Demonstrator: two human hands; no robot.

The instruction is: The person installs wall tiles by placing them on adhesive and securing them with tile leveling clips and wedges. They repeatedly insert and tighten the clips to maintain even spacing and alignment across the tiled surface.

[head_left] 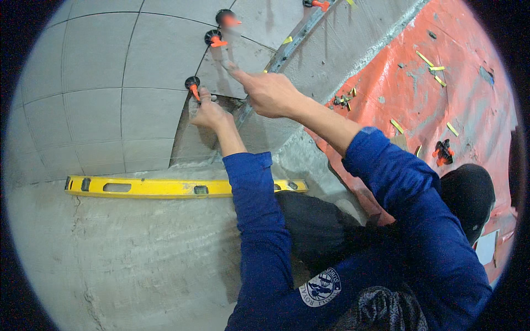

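Note:
My left hand (213, 115) is closed at the orange handle of a tile leveling spacer (192, 83) with a round black base; the fingertips are partly hidden. Beside it, my right hand (270, 94) has its index finger stretched out over a grey tile (223, 74), the other fingers curled, and nothing visible in it. Whether that fingertip touches the tile I cannot tell. Two more leveling spacers, one (213, 38) sharp and one (226, 19) blurred, stand farther along the joint. Below my left hand, a dark gap (185, 138) borders the tiles.
A yellow spirit level (149, 188) lies along the near side of the tiles, passing under my left forearm. A metal strip (292, 47) runs along the tiles' right edge. Red sheeting (408, 91) to the right holds yellow strips (440, 81) and loose spacers (443, 152).

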